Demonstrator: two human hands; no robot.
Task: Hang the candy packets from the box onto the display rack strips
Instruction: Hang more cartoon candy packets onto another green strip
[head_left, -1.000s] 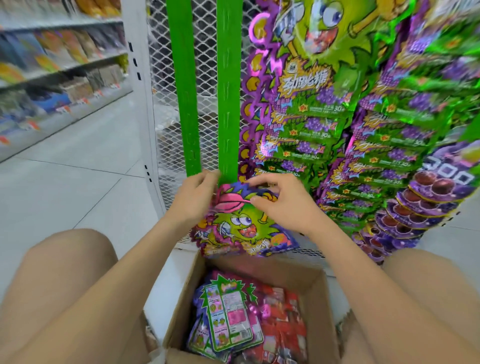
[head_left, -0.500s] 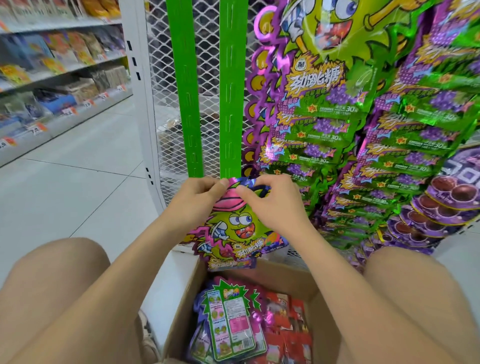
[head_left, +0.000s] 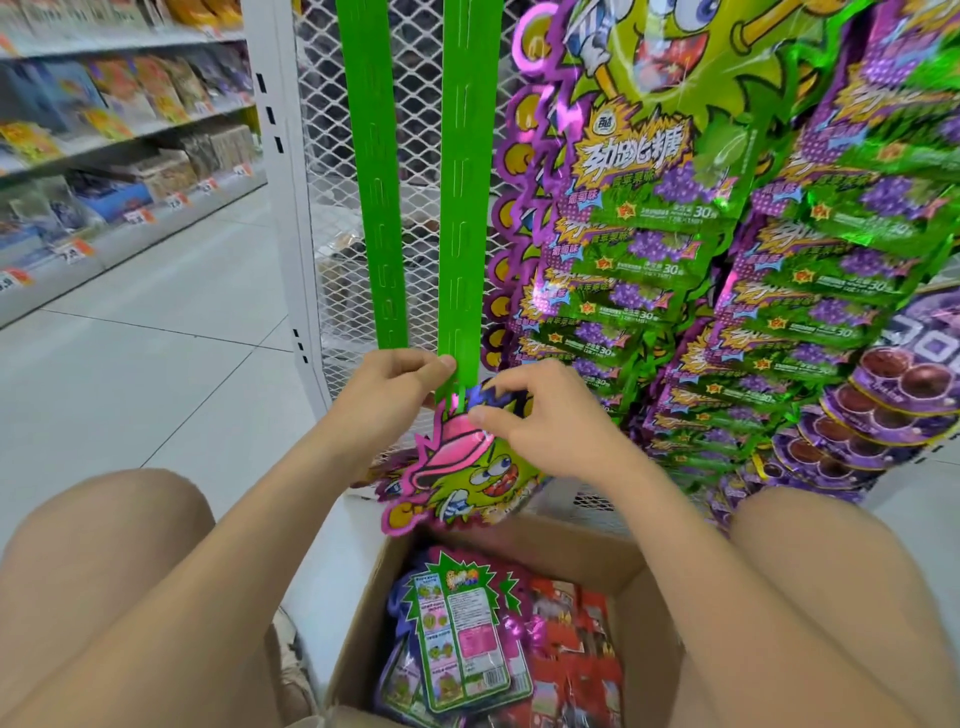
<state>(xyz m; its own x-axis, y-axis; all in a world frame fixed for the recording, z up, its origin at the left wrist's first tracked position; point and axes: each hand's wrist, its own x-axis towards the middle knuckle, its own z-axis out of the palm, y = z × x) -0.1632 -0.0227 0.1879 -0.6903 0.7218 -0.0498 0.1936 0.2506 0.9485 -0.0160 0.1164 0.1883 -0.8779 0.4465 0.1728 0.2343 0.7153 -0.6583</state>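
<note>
Now packet raised to strip end, left fingers pinching strip, right fingers pinching packet

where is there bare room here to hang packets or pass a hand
Both green slotted strips are bare above the held cartoon packet, white mesh open between them. The white tiled floor left of the rack is free. Hung green-and-purple packets crowd the right; the cardboard box holds more packets.
</note>
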